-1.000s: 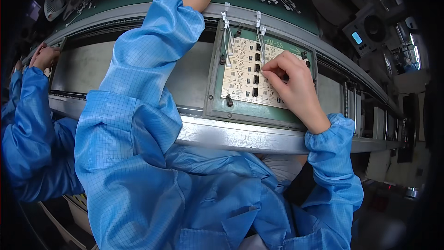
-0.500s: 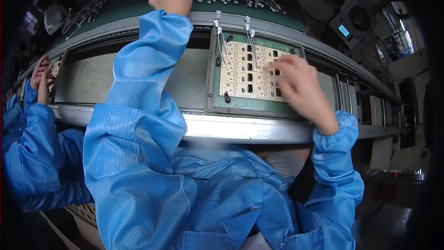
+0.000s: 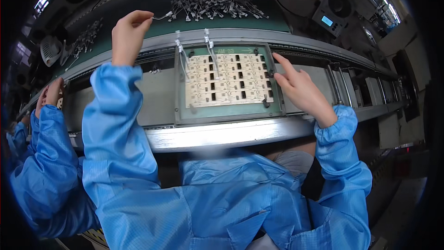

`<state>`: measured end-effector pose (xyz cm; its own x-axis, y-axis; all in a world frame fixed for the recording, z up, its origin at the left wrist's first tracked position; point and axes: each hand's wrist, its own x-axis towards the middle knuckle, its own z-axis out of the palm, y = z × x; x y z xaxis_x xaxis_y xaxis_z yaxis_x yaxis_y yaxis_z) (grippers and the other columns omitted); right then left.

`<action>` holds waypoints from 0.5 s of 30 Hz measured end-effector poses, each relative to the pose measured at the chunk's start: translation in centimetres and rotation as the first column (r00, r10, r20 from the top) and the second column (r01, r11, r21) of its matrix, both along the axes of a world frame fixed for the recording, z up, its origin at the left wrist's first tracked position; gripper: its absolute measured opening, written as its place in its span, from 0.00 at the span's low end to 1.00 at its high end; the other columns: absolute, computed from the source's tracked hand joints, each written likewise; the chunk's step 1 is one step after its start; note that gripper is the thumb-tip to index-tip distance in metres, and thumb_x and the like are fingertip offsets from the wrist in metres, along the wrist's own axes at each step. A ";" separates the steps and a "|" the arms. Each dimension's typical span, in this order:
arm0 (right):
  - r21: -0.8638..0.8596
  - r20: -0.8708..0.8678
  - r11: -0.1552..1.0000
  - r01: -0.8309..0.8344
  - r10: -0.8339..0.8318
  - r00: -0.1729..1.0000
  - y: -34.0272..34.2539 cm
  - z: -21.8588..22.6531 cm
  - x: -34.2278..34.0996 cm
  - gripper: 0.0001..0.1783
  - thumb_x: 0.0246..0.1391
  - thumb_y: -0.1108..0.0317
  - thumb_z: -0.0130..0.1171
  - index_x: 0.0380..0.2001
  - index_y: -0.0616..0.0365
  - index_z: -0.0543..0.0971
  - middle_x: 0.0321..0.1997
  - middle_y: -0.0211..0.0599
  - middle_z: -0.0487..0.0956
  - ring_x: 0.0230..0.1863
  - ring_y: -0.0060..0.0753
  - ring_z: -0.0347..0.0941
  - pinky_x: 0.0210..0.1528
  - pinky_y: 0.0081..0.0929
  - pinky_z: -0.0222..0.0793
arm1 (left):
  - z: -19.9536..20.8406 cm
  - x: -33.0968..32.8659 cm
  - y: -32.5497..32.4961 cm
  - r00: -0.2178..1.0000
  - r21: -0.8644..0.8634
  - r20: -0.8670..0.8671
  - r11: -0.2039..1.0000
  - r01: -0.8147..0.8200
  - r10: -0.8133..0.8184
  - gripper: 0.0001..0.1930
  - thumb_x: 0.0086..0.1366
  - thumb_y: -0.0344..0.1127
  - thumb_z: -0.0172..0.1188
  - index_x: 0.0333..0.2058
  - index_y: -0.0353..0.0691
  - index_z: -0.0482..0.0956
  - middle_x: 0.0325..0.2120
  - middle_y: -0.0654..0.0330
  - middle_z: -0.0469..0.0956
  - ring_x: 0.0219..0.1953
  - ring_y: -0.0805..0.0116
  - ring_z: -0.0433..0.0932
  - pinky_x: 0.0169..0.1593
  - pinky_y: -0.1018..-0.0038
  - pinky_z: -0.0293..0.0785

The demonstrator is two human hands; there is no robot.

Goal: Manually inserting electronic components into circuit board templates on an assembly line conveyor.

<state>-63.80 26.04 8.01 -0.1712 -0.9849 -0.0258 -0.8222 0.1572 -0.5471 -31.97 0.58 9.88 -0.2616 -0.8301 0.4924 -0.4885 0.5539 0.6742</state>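
Note:
Pinched between the thumb and index finger of my left hand [image 3: 129, 36] is a short white cable [image 3: 162, 17] with a white plug at its free end. This hand is raised over the far rail, left of a heap of similar cables [image 3: 212, 3]. My right hand [image 3: 299, 83] is at the right edge of a green framed fixture [image 3: 222, 115], its index finger and thumb apart and holding nothing. Cream circuit boards [image 3: 226, 97] with black parts lie in rows in the fixture. Two groups of white cables [image 3: 210, 48] stand at its far side, their wires reaching down onto the boards.
The fixture sits on a conveyor between metal rails [image 3: 222, 134]. Beyond lies a green bench top [image 3: 162, 27] with another small cable pile [image 3: 85, 39]. A co-worker's hand [image 3: 52, 93] is at the left. A device with a lit display [image 3: 327, 20] stands at the far right.
My left hand has come away from the heap, leftward and nearer, with a cable now visible in its fingers. My right hand has moved from over the boards to the fixture's right edge.

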 end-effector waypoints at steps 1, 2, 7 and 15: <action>0.020 -0.081 1.000 -0.003 0.005 0.997 -0.7 0.4 0.1 0.29 0.64 0.61 0.50 0.68 0.50 0.62 0.39 0.55 0.83 0.44 0.58 0.78 0.52 0.44 0.70 | 0.7 -0.7 2.5 0.997 -0.199 0.072 0.980 -0.006 0.021 0.08 0.61 0.29 0.62 0.39 0.40 0.85 0.33 0.58 0.84 0.37 0.62 0.82 0.43 0.69 0.76; 0.016 -0.065 1.000 -0.009 0.010 0.998 -2.0 1.1 0.7 0.29 0.64 0.61 0.50 0.68 0.50 0.62 0.39 0.55 0.83 0.44 0.58 0.78 0.52 0.44 0.70 | 1.0 -0.8 4.6 0.988 -0.389 0.143 0.921 0.004 0.056 0.07 0.61 0.27 0.61 0.37 0.39 0.84 0.33 0.59 0.83 0.36 0.61 0.81 0.42 0.67 0.74; -0.205 -0.633 0.956 -0.209 0.033 0.774 -14.3 1.5 3.5 0.19 0.60 0.64 0.52 0.53 0.52 0.76 0.40 0.48 0.84 0.46 0.53 0.79 0.50 0.44 0.73 | -1.0 -1.3 9.6 0.926 -0.587 0.367 0.794 0.157 0.088 0.09 0.56 0.24 0.60 0.37 0.42 0.81 0.32 0.60 0.79 0.37 0.59 0.77 0.41 0.65 0.67; -0.340 -0.449 0.858 -0.385 0.211 0.868 -28.0 -3.1 7.9 0.16 0.53 0.67 0.59 0.46 0.54 0.82 0.43 0.49 0.83 0.46 0.53 0.80 0.50 0.46 0.75 | -3.4 -0.9 14.5 0.913 -0.242 0.395 0.948 0.209 -0.101 0.06 0.55 0.26 0.62 0.32 0.43 0.80 0.31 0.62 0.78 0.37 0.57 0.73 0.43 0.64 0.65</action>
